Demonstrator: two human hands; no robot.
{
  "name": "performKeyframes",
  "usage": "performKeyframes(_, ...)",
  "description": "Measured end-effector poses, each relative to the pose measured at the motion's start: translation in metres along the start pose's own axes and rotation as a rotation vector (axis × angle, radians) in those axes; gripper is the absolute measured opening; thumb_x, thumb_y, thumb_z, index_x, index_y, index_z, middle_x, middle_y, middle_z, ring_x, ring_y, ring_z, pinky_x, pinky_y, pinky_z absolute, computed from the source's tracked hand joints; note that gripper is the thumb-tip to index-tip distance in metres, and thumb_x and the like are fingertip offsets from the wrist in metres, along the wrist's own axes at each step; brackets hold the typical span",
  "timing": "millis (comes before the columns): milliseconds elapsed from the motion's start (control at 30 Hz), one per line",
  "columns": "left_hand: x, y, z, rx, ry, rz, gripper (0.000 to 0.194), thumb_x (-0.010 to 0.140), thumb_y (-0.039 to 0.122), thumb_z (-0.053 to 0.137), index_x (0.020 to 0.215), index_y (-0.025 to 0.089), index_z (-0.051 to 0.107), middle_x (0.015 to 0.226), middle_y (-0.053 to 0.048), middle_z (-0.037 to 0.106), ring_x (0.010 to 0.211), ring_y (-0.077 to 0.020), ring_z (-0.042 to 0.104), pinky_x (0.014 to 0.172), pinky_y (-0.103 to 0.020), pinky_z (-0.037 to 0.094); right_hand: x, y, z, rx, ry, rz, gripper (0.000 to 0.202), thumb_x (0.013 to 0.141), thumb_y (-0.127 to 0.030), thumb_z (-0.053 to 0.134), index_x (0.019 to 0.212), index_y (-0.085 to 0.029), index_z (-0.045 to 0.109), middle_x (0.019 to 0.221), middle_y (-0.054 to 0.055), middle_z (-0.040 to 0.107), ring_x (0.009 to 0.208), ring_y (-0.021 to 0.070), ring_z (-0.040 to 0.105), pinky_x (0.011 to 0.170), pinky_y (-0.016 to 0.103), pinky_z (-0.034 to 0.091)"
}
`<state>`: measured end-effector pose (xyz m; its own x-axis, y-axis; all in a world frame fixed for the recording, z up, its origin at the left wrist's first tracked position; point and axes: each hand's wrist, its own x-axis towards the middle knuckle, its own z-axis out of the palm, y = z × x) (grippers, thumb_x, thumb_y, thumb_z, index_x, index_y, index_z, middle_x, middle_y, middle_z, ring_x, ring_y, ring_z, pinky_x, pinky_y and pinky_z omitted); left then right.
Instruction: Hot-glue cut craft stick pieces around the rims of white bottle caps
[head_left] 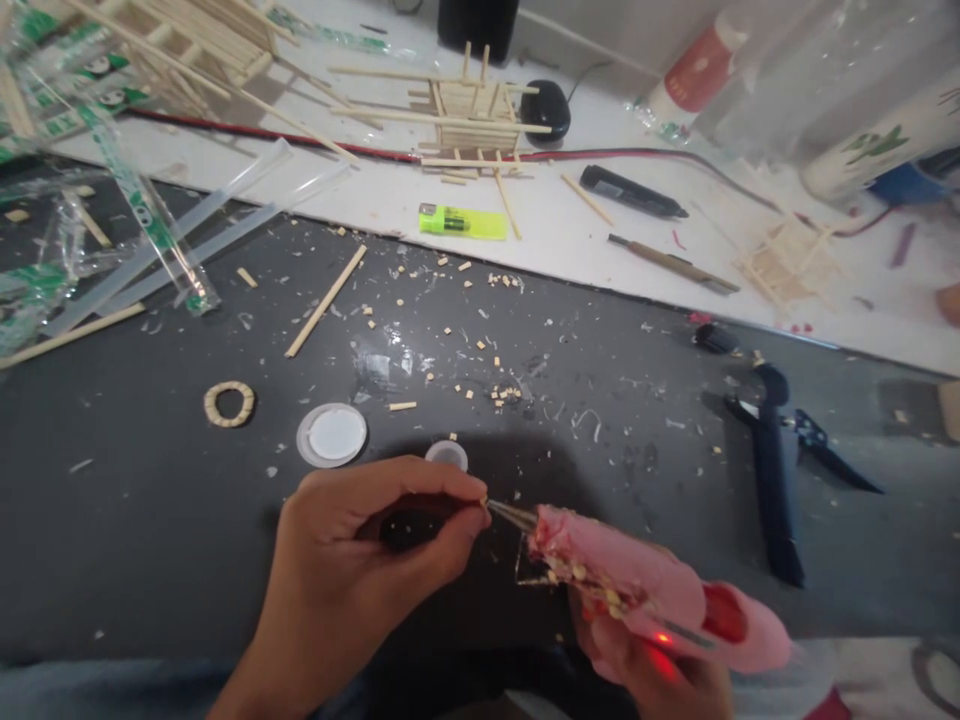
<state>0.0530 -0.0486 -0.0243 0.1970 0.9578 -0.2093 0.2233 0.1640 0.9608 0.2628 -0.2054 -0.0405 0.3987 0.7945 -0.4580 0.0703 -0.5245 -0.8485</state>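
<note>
Grey tabletop (150, 520) spans the frame's middle. At lower right, the right hand's (660, 665) fingers wrap a pink glue gun's (630, 560) handle; its nozzle (514, 515) points at a tiny piece (485, 502) pinched in the left hand's (367, 535) closed fingers, lower centre. Left: a wooden ring (211, 405).

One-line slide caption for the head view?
Left hand pinched closed at the nozzle tip of a pink glue gun in the right hand, above a dark tabletop dotted with pale scraps.
</note>
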Motion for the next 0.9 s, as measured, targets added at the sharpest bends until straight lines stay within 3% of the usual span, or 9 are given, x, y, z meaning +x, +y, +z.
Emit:
performKeyframes(300,-0.003,0.010,0.008,-0.045,0.091,-0.058,0.028,0.068,0.013,0.081,0.072,0.040,0.085,0.063,0.015,0.079,0.052,-0.0072,0.071,0.053,-0.009,0.054,0.002,-0.010,0.007,-0.046,0.011,-0.128,0.022,0.089,-0.043,0.074,0.080,-0.024,0.067,0.056,0.000,0.057,0.046,0.0169,0.050,0.038,0.027,0.039)
performKeyframes(633,-0.004,0.008,0.009,-0.072,0.101,-0.081,0.030,0.067,0.016,0.081,0.072,0.045,0.084,0.061,0.015,0.078,0.050,-0.0106,0.071,0.049,-0.015,0.054,0.011,0.001,0.005,-0.060,-0.045,-0.274,0.020,0.091,-0.037,0.066,0.076,-0.024,0.062,0.053,-0.002,0.049,0.040,0.0135,0.041,0.031,0.024,0.032)
performKeyframes(900,-0.003,0.006,0.008,-0.052,0.116,-0.051,0.031,0.067,0.017,0.082,0.072,0.047,0.084,0.063,0.016,0.079,0.050,-0.0106,0.071,0.050,-0.016,0.055,0.007,-0.005,0.010,-0.050,0.001,-0.213,0.018,0.089,-0.040,0.068,0.080,-0.025,0.065,0.052,-0.002,0.049,0.040,0.0143,0.041,0.031,0.025,0.032)
